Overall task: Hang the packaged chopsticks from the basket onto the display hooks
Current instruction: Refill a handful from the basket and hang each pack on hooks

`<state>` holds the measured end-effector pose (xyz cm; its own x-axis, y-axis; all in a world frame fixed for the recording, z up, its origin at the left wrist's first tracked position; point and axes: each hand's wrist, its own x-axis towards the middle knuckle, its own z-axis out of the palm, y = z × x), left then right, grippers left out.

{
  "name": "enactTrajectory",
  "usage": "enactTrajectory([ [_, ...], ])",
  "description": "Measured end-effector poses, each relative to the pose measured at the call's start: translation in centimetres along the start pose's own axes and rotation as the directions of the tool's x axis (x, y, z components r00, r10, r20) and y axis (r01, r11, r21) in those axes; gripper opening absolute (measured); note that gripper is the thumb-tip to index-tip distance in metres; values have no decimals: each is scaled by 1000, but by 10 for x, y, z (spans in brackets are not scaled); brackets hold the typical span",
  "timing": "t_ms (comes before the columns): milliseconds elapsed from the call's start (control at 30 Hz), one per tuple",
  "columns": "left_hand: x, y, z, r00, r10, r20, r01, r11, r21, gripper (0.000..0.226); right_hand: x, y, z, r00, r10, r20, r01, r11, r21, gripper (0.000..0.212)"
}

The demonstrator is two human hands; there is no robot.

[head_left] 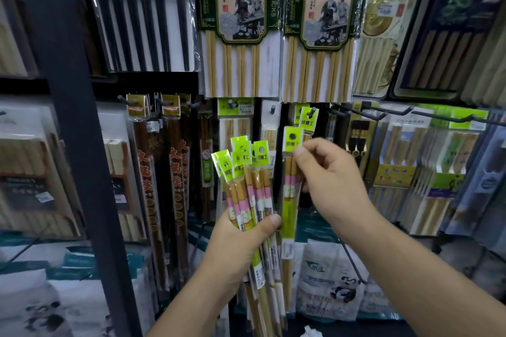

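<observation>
Two big beige-and-green cardboard hotpot chopstick packs (241,22) hang right above the work spot, with a dark metal upright post (71,117) at left and long black wire hooks (383,115) jutting out at right. Left hand (241,238) grips a fanned bundle of clear-sleeved bamboo chopstick packs with lime-green headers (246,172). Right hand (328,180) pinches one matching single lime-headed pack (289,186) near its top, just right of the bundle and just below a short black display hook (312,111) carrying similar packs.

Two bare hands — left hand (241,230), right hand (328,180) — with short, plain fingernails (274,220), left forearm (191,295) uncovered down to the bottom edge of view, right forearm (424,268) uncovered likewise, both wrists bare
</observation>
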<state>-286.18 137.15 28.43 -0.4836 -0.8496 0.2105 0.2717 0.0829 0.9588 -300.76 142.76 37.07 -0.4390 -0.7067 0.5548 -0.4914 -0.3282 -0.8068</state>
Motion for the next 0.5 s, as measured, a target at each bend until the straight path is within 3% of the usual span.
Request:
enactTrajectory([
  [167,1,-7,-4,998,-63,-14,62,994,-95,46,22,-17,-15,990,-15,-140,25,997,67,31],
  [500,4,-13,-4,996,-78,-41,74,994,-80,44,33,-11,-17,983,107,-148,-95,992,82,29],
])
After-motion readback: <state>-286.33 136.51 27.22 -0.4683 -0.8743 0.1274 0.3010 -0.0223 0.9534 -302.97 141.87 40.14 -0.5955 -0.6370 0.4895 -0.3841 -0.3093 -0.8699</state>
